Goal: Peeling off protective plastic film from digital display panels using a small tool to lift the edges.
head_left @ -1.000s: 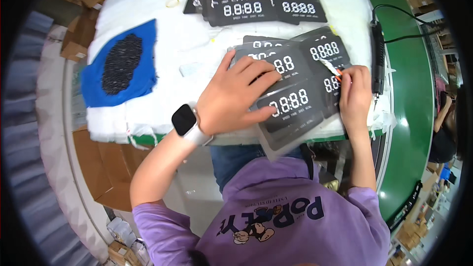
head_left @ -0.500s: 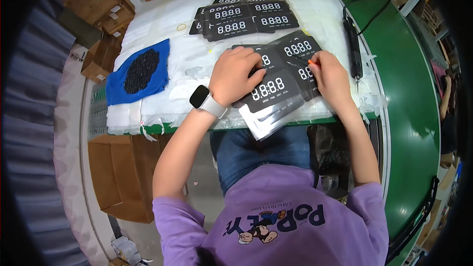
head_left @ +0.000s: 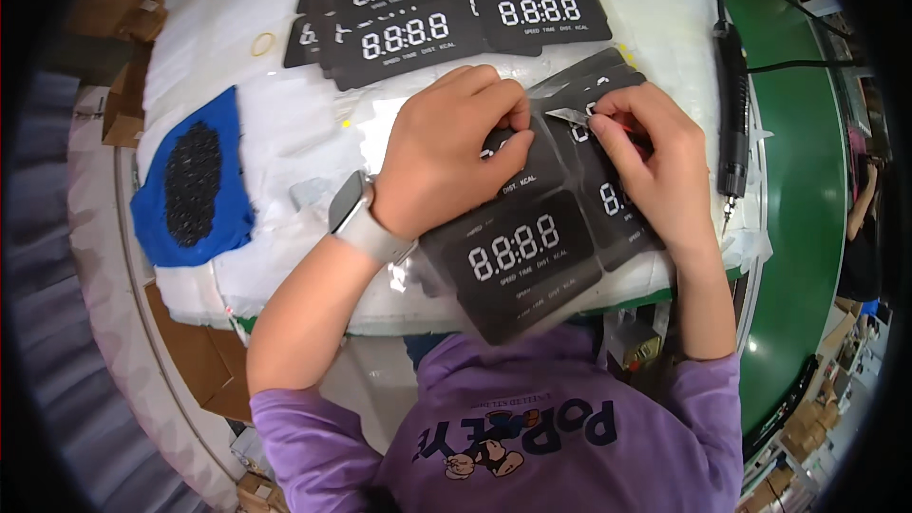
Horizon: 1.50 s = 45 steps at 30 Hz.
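My left hand rests on a pile of black display-panel sheets printed with white digits. Its fingers are curled with the thumb close to the forefinger, and what lies between them is hidden. In my right hand is a small craft knife, pinched between thumb and fingers. The pointed silver blade lies over the upper right sheet, aimed left toward my left hand. A red bit of it shows within my grip. At the near side, the pile overhangs the table edge.
More black display sheets lie stacked at the far side. On the left, a blue cloth carries a heap of small black pieces. A black pen-shaped electric tool with a cable lies at right. A cardboard box stands below left.
The view has come closer to the table. The knife's blade now shows clearly beyond my right fingers. The near sheet's silvery glare has gone dark, and my left hand stays on the pile.
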Each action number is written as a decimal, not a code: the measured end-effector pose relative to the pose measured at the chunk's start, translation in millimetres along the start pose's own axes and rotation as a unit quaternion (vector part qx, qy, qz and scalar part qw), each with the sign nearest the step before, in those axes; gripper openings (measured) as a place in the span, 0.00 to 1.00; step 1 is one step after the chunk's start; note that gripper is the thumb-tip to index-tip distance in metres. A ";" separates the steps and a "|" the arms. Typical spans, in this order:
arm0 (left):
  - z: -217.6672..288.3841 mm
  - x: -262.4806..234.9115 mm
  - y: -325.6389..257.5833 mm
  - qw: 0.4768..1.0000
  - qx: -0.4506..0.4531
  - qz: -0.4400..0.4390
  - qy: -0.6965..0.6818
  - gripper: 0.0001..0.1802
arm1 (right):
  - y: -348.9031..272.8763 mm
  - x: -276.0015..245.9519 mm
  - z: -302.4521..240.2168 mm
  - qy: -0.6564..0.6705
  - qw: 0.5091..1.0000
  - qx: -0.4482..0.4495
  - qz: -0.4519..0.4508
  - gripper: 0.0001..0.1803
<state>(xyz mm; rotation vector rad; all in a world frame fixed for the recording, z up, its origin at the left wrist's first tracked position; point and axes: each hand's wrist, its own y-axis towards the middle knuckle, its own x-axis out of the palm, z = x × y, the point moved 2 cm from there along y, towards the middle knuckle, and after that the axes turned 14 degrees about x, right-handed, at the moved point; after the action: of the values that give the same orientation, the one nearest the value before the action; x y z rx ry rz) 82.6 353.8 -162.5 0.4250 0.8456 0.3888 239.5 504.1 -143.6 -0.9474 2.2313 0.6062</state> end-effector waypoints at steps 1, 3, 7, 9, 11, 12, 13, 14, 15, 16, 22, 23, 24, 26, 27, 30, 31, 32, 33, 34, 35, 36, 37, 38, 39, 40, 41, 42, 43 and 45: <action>0.0 -1.3 0.3 1.000 0.009 0.012 -0.026 0.08 | -0.5 3.4 0.3 -0.005 1.000 0.011 -0.007 0.06; 1.8 -6.6 1.9 0.999 -0.006 0.003 -0.046 0.08 | 2.4 5.8 -7.7 -0.095 0.995 -0.009 -0.008 0.08; 0.4 -2.7 2.9 0.999 -0.033 -0.012 -0.029 0.08 | 5.0 5.6 -10.7 -0.105 0.994 -0.017 -0.032 0.10; 0.4 -3.5 2.5 0.999 -0.032 -0.020 -0.015 0.08 | 5.2 6.0 -12.0 -0.110 0.993 -0.022 -0.039 0.10; -0.8 -2.8 0.8 0.999 -0.027 -0.022 -0.014 0.08 | 5.7 6.1 -13.2 -0.114 0.992 -0.029 -0.044 0.10; -0.9 -3.0 0.2 0.999 -0.020 -0.022 -0.012 0.08 | 5.7 5.6 -13.7 -0.104 0.993 -0.025 -0.046 0.10; -1.1 -3.0 -0.3 0.999 -0.020 -0.023 -0.013 0.08 | 5.4 5.9 -14.2 -0.093 0.994 -0.020 -0.047 0.10; -0.6 -2.5 0.1 1.000 -0.023 -0.015 -0.014 0.08 | 4.8 6.9 -13.3 -0.092 0.994 -0.020 -0.047 0.10; 0.0 -2.4 0.3 1.000 -0.026 -0.006 -0.015 0.08 | 3.6 8.1 -11.6 -0.098 0.995 -0.013 -0.027 0.09; 0.3 -2.3 -0.1 1.000 -0.025 -0.006 -0.014 0.08 | 2.4 8.8 -10.0 -0.104 0.995 -0.007 -0.006 0.09; 3.4 -3.2 -1.0 0.999 -0.028 -0.026 -0.012 0.10 | 1.4 5.6 -9.3 -0.111 0.993 -0.027 -0.035 0.08; 4.7 -2.0 -0.6 0.999 -0.031 -0.014 -0.013 0.11 | 0.8 3.9 -8.4 -0.111 0.993 -0.028 -0.030 0.08; 5.4 -1.6 -0.6 0.999 -0.034 -0.002 -0.014 0.12 | 0.5 1.3 -5.1 -0.051 0.998 -0.008 -0.040 0.06; 2.5 -4.8 -3.2 1.000 -0.009 -0.019 -0.007 0.13 | 3.5 -9.2 0.5 0.001 0.998 0.025 -0.051 0.02; 4.1 -8.8 -4.2 0.999 0.011 -0.037 -0.003 0.13 | 3.6 -15.0 4.1 0.019 0.997 0.066 -0.027 0.04; 2.4 -21.9 -3.5 0.997 0.028 -0.065 -0.003 0.13 | 12.8 -35.0 18.7 -0.012 0.994 0.087 0.065 0.07; 3.1 -28.7 -3.4 0.995 0.018 -0.093 -0.001 0.13 | 12.7 -38.3 22.9 0.009 0.990 0.128 0.059 0.08; 1.5 -37.5 -4.1 0.995 0.024 -0.092 0.003 0.13 | 13.6 -41.5 24.4 0.024 0.990 0.120 0.070 0.08; 0.2 -45.8 -4.7 0.990 0.040 -0.131 0.026 0.13 | 12.5 -44.3 25.1 0.040 0.990 0.112 0.081 0.08; 1.1 -52.8 -4.3 0.983 0.056 -0.171 0.049 0.12 | 7.7 -44.5 26.4 0.053 0.989 0.113 0.079 0.08; 2.1 -58.0 -4.0 0.982 0.064 -0.167 0.058 0.12 | 4.6 -42.8 29.0 0.067 0.989 0.109 0.077 0.08; 1.5 -61.2 -4.3 0.987 0.052 -0.149 0.024 0.11 | 2.8 -41.1 29.3 0.053 0.990 0.106 0.081 0.08; 1.8 -62.9 -2.7 0.990 0.041 -0.133 -0.009 0.10 | 5.1 -39.9 32.6 0.050 0.991 0.094 0.084 0.08; 6.0 -58.0 1.3 0.994 0.021 -0.089 -0.062 0.08 | 9.1 -37.3 35.2 0.039 0.992 0.080 0.095 0.08; 12.9 -55.7 8.0 0.995 0.034 -0.061 -0.070 0.06 | 12.2 -34.3 35.7 0.027 0.992 0.069 0.105 0.08; 18.4 -49.0 15.8 0.998 0.022 -0.038 -0.049 0.06 | 16.7 -31.9 37.0 0.017 0.992 0.075 0.100 0.08; 21.5 -37.2 22.3 0.999 0.008 -0.015 -0.035 0.07 | 20.1 -28.6 42.6 0.011 0.993 0.070 0.095 0.09; 20.8 -24.8 26.3 1.000 0.010 -0.014 0.024 0.08 | 19.2 -26.8 39.4 -0.003 0.994 0.060 0.089 0.09; 19.2 -12.9 30.1 0.998 0.026 -0.010 0.058 0.08 | 18.1 -23.2 35.0 -0.017 0.995 0.051 0.082 0.10; 15.8 6.3 37.3 0.990 0.050 0.002 0.129 0.09 | 18.8 -15.7 35.1 -0.046 0.995 0.022 0.086 0.10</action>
<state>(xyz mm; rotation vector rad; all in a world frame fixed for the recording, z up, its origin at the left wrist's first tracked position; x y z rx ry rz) 92.8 385.3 -138.3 0.4754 1.1190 0.4108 246.7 544.9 -153.9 -0.6962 2.2479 0.6606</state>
